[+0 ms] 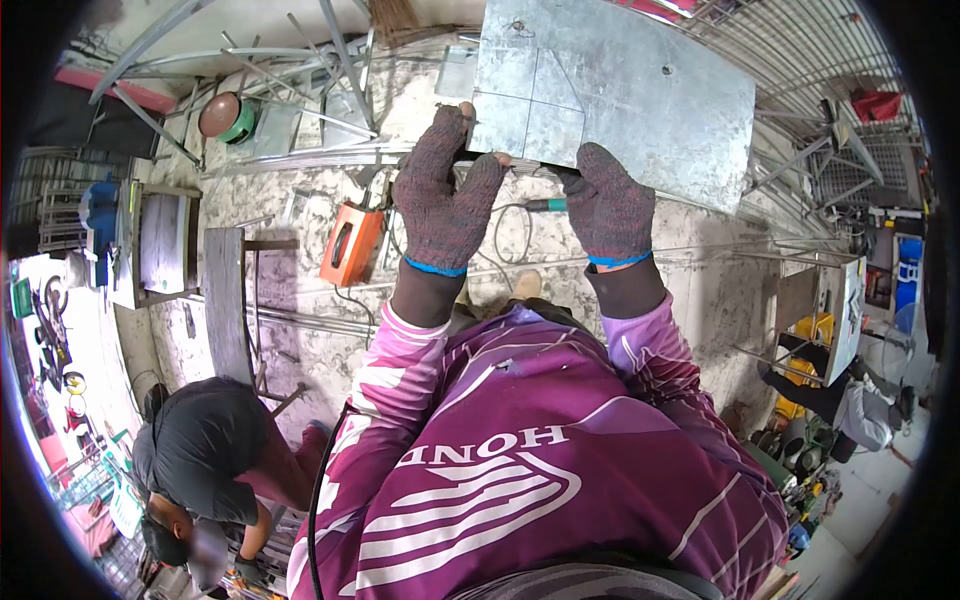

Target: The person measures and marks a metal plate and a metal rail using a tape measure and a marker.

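A large flat metal sheet, grey with dark marked lines near its left corner, is in front of me at the top of the view. My left hand, in a dark knitted glove with bare fingertips, grips the sheet's left corner and near edge. At the sheet's near edge, my right hand, in a similar glove, has its fingers bent round the rim. The undersides of both grips are hidden. Below the hands, an orange machine and a green-handled tool lie on the stained floor.
A person in a dark shirt bends down at the lower left, near a narrow wooden bench. Another person is at the far right beside a metal-topped table. Metal bars and frames and a green round container lie at the upper left.
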`<state>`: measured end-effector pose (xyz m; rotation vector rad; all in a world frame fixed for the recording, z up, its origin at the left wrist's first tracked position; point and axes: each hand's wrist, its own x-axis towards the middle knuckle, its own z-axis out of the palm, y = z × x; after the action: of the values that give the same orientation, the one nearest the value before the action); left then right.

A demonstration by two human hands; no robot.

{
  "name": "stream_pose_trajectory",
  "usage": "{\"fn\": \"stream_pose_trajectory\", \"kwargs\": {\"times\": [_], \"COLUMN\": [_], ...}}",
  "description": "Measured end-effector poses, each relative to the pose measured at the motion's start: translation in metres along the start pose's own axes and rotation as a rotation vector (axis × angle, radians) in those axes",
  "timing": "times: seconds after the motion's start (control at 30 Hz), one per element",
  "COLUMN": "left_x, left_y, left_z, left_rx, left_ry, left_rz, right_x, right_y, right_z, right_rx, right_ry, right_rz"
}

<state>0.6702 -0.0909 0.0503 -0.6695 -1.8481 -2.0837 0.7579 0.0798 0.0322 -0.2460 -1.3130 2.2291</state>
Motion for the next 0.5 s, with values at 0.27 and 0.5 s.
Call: {"fn": "stream_pose_trajectory", "kwargs": {"times": [0.27, 0.5], "left_x": [0.007, 0.009], "left_y": [0.0, 0.001], "left_z": [0.0, -0.002], "left_rx": [0.087, -0.029], "left_ry": [-0.054, -0.063], "left_rz": [-0.016, 0.002], "right_x": [0.008, -0.004], "right_y": [0.016, -0.016], "right_z": [-0.031, 0.01], "right_rx": [-0.264, -1.503], "right_ry": [-0.08, -0.169], "right_rz": [-0.172, -0.506]}}
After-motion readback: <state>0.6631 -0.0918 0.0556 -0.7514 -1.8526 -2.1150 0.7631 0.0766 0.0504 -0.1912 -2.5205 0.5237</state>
